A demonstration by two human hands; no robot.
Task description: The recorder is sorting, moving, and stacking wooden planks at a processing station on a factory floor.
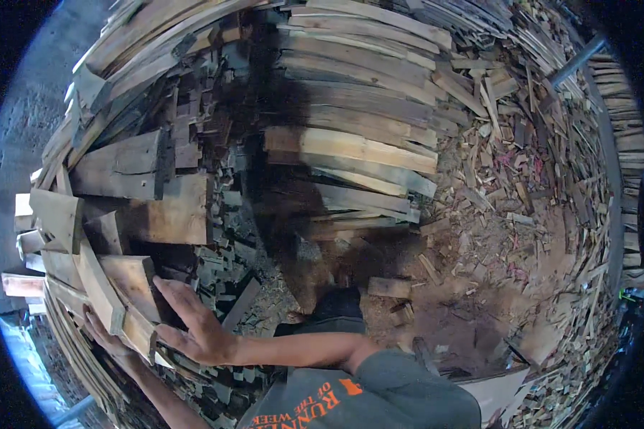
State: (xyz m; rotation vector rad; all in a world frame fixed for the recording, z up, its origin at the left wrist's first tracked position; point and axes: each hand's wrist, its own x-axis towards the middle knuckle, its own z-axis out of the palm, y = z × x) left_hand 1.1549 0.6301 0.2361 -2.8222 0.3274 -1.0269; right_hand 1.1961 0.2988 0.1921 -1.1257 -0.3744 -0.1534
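Observation:
Both my hands are at a stack of short wooden boards on the left. My left hand [109, 339] lies along the lower side of a narrow plank [99, 282], its visible fingers stretched out flat. Beside it, my right hand [197, 329] is open, thumb and fingers spread. Its fingertips reach the end of a thick board [130, 279], and its thumb is at the end of a lower board [139, 332]. Wider boards [168, 207] lie farther up the stack. Parts of the left fingers are hidden by the wood.
A long pile of boards [365, 150] runs across the middle, partly in dark shadow. Loose offcuts and chips [508, 207] cover the ground on the right. A small wood block [389, 287] lies near my feet. A metal pole [578, 61] stands at the upper right.

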